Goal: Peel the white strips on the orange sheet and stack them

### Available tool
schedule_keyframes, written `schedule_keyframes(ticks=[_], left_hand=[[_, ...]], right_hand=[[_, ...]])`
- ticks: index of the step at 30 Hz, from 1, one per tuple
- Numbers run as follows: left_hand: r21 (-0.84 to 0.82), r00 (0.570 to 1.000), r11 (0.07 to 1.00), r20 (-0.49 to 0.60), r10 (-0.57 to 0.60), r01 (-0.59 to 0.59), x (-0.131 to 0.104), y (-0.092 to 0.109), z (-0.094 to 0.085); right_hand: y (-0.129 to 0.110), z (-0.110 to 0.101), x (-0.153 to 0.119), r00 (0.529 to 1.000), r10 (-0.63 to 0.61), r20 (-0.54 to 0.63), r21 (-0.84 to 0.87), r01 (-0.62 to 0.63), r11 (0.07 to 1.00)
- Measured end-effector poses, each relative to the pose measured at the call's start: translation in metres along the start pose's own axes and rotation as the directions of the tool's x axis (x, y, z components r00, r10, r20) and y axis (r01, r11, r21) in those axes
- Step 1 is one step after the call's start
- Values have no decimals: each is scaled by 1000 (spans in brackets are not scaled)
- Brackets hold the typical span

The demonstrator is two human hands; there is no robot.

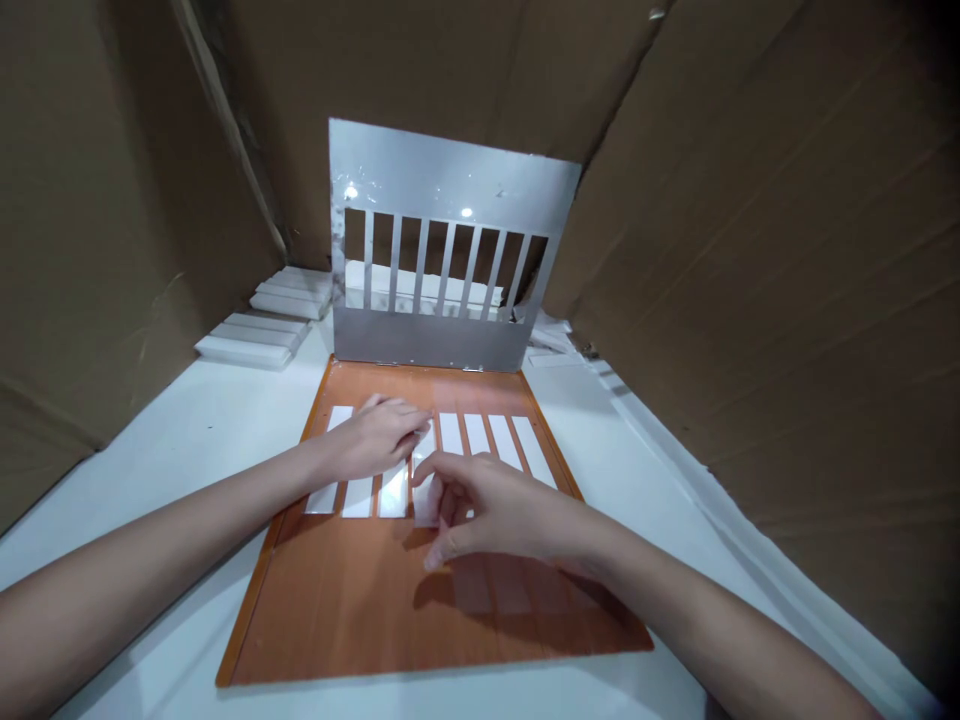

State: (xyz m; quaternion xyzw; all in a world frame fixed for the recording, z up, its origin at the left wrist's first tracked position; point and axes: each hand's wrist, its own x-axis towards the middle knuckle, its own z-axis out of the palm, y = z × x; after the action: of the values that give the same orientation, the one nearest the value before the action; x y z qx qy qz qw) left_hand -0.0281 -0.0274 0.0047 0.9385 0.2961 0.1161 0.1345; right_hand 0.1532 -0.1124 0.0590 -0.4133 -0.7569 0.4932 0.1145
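Observation:
A row of several white strips (532, 455) lies side by side on an orange-brown board (337, 600). My left hand (379, 435) rests palm down over the far part of the row. Its fingers stretch toward the far end of a middle strip (426, 505), and part of its thumb shows below them. My right hand (499, 500) is over the near end of the same strip, fingers bent and thumb apart from the index finger. Nothing shows between them. The hands cover parts of several strips.
A grey slotted metal frame (450, 345) stands upright at the board's far edge. Stacks of white strips (247, 340) lie at the left back, and more white pieces (551, 335) at the right back. Cardboard walls (750, 250) enclose the white table (217, 410).

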Motion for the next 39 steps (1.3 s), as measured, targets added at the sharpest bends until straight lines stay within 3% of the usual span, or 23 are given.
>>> schedule_keyframes(ticks=[3,6,10,14,39], left_hand=[[-16,998,999,43,35,-34,-1,-3,-5],[-54,993,996,98,69,-64,-4,-3,-12],[-46,992,997,104,71,-67,-9,2,-18],[-21,992,997,96,80,-78,-10,6,-16],[-35,1000,999,8,30,-30,-9,5,-1]], right_hand=[[1,-2,2,999,19,-36,33,-18,999],[6,-2,8,990,19,-141,-66,-28,997],[17,0,18,928,-93,-360,-310,-25,950],[26,4,25,880,-134,-455,-366,-48,929],[37,19,35,810,-88,-580,-436,-217,874]])
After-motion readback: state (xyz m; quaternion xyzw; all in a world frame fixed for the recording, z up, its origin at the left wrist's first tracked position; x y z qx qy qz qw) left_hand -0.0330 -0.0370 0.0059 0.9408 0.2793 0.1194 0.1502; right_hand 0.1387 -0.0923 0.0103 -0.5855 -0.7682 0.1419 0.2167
